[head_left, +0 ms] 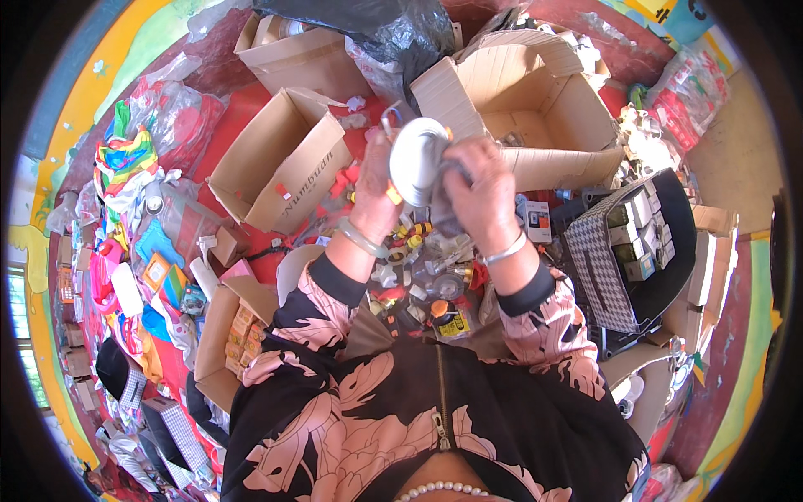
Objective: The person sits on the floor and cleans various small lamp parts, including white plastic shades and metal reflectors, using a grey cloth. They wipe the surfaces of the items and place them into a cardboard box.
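Observation:
In front of my chest, my left hand (376,188) grips a white round object (416,159) by its left side. It has a pale, dish-like face, and small orange parts show at its edge; I cannot tell its exact kind. My right hand (483,186) is closed around a grey cloth (452,194), pressed against the object's right side. Both hands are raised over a heap of small mixed items (431,272), among them clear and yellow plastic pieces. A thin white strand stands up beside my left fingers.
Beyond my hands stand an open cardboard box (544,163) at right and a narrower one (280,159) at left. A checked black-and-white bin (590,259) with small boxes is at right. A carton (213,335) of orange packets stands near my left elbow. Colourful goods (125,184) crowd the far left.

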A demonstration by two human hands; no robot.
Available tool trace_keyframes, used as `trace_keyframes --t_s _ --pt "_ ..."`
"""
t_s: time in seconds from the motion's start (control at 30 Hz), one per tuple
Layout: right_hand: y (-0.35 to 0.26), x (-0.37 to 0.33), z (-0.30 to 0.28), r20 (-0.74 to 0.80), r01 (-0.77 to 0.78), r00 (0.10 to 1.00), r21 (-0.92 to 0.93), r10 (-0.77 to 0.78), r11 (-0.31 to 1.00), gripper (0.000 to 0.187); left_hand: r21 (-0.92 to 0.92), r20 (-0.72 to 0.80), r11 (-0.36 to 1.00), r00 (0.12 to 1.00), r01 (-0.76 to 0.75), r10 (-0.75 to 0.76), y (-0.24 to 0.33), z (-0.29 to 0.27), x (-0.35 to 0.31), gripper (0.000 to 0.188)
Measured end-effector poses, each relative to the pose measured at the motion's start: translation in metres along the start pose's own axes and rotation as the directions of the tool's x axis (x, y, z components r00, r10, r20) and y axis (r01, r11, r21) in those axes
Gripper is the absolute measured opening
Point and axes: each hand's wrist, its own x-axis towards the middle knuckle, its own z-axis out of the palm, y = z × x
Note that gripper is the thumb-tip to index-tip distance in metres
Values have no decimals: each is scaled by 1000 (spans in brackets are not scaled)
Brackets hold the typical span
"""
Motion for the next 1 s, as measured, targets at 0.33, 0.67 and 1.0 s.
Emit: trace_keyframes --t_s 0.33,0.67,1.0 --pt "1 2 -3 -39 9 999 -8 -9 1000 15 77 74 997 997 -25 19 -14 -13 2 42" --pt "10 30 -54 199 -216 859 976 472 -19 46 -289 145 920 962 263 -230 -32 -8 -10 36" --pt "-1 -10 32 189 68 982 -265 -17 962 46 -523 115 822 974 225 -194 -54 -19 -2 42"
